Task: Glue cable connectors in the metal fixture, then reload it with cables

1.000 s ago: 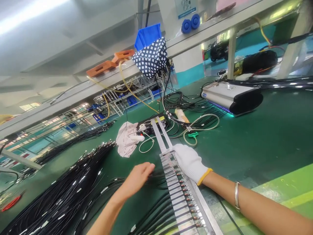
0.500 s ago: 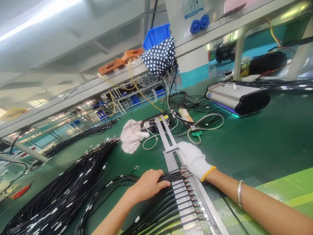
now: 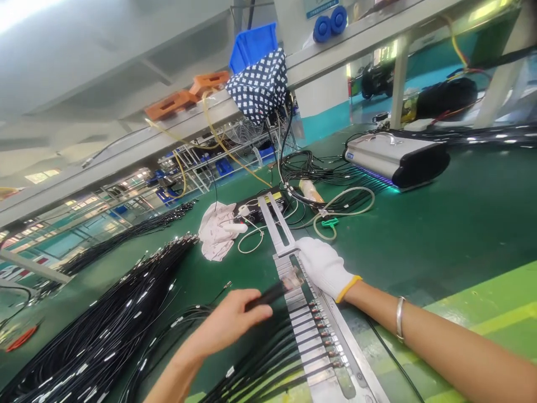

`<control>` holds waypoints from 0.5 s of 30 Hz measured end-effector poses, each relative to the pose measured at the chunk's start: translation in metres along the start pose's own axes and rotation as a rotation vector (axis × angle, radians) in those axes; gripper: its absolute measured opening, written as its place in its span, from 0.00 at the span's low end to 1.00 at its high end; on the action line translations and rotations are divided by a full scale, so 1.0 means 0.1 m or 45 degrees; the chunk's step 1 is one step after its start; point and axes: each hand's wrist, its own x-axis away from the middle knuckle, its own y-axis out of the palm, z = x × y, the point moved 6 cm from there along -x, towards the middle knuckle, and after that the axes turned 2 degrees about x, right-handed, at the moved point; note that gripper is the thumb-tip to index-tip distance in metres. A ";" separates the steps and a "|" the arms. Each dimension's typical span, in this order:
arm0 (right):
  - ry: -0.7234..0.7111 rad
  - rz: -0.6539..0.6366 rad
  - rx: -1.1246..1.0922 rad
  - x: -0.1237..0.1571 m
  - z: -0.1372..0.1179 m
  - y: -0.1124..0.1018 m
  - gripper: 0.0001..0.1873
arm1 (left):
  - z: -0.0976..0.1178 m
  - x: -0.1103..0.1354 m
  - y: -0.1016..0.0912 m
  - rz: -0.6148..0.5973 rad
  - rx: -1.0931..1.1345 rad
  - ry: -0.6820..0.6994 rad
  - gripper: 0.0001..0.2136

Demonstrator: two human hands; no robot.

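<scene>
Head view: your left hand (image 3: 235, 314) grips a black cable bundle (image 3: 269, 295), metallic ends blurred over the slotted metal fixture (image 3: 282, 271), which holds more cables (image 3: 268, 358); your gloved right hand (image 3: 322, 266) touches it, grip unclear. The blue bin (image 3: 253, 47) hides its contents.

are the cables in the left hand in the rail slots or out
Out: the left hand holds the cables bunched over the rail, not spaced along it.
</scene>
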 end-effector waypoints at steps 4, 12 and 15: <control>0.000 -0.034 0.008 0.01 -0.03 -0.02 0.20 | 0.09 0.03 0.31 0.021 -0.115 -0.128 0.14; -0.010 0.000 0.036 0.00 -0.03 0.00 0.19 | 0.21 -0.08 0.32 -0.221 -0.231 -0.192 0.15; -0.012 0.021 0.033 -0.01 0.00 0.01 0.20 | 0.22 -0.09 0.26 -0.284 -0.180 -0.178 0.15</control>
